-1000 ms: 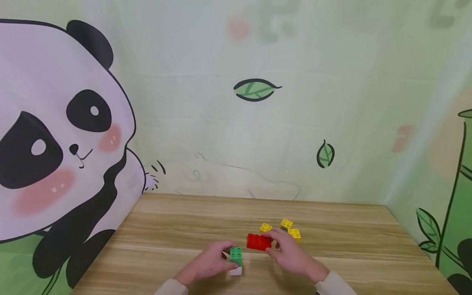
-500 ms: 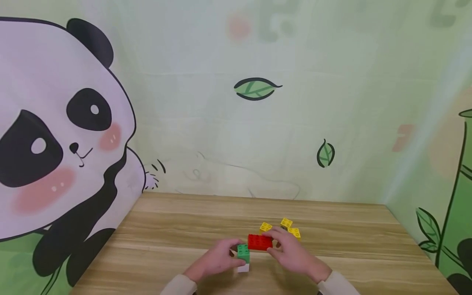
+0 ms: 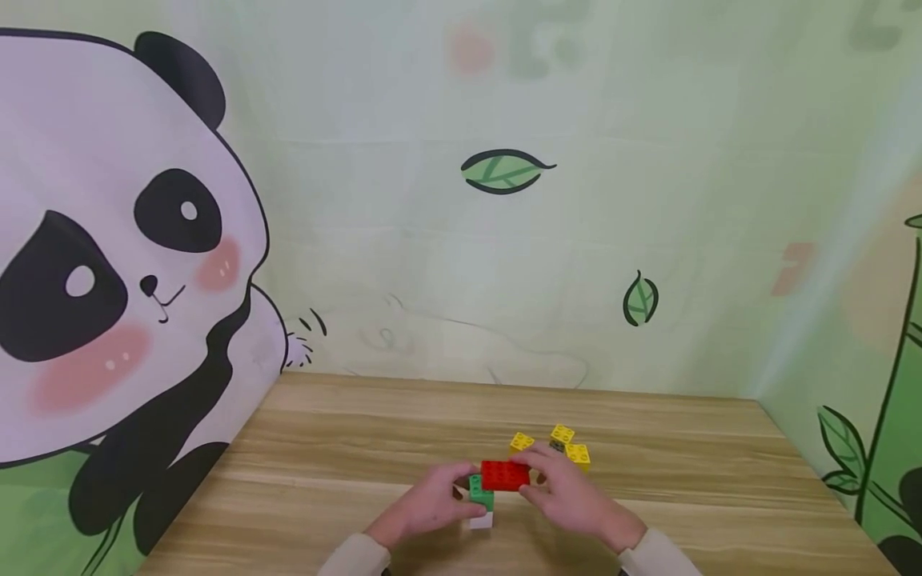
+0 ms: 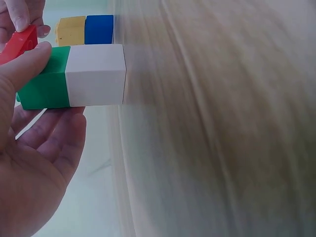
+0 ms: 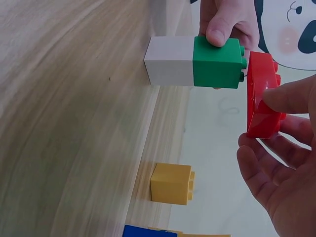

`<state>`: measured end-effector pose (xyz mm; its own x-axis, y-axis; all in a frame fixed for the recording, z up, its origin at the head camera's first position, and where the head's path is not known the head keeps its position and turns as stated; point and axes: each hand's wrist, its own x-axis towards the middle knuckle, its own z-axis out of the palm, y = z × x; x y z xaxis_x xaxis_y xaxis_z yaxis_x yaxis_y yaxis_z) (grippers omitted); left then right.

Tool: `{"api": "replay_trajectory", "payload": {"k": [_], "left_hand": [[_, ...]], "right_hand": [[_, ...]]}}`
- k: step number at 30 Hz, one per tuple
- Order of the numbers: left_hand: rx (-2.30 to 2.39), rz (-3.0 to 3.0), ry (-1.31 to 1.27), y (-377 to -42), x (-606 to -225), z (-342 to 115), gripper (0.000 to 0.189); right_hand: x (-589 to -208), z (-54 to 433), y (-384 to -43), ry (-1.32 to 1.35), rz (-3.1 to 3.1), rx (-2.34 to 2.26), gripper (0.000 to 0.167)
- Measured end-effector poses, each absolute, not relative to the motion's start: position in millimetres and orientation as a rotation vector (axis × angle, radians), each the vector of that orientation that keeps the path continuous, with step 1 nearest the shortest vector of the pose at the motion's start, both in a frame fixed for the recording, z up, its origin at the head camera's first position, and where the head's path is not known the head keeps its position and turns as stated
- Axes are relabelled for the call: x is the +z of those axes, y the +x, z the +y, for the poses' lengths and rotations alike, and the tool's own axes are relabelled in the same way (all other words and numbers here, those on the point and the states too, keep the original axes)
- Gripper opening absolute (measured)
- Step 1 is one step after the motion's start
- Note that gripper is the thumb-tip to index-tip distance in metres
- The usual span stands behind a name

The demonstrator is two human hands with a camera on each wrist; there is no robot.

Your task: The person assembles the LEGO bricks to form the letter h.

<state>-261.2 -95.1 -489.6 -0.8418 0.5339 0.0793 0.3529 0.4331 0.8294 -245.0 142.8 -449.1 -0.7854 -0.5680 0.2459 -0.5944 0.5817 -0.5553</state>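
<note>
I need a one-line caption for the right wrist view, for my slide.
Left hand grips a green brick on a white brick; right hand holds a red brick near the green studs.

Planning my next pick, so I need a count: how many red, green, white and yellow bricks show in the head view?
Red brick: 1
Green brick: 1
White brick: 1
Yellow bricks: 3
Total: 6

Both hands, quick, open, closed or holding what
Left hand: holding the green toy brick atop a white brick.
Right hand: holding the red toy brick.
</note>
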Motion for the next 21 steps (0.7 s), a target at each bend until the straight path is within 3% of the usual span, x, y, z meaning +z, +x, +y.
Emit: {"api": "replay_trajectory", "payload": {"k": [10, 21], "left_hand": [[1.374, 2.476, 0.827, -262.1, -494.8, -99.6, 0.038], [1.384, 2.489, 0.829, -259.8, -495.7, -103.2, 0.024]], "right_hand": [[-449.2, 139.3, -245.2, 1.031, -2.768, 1.006, 0.035], [-453.0, 136.0, -247.8, 1.057, -2.773, 0.975, 0.041]]}}
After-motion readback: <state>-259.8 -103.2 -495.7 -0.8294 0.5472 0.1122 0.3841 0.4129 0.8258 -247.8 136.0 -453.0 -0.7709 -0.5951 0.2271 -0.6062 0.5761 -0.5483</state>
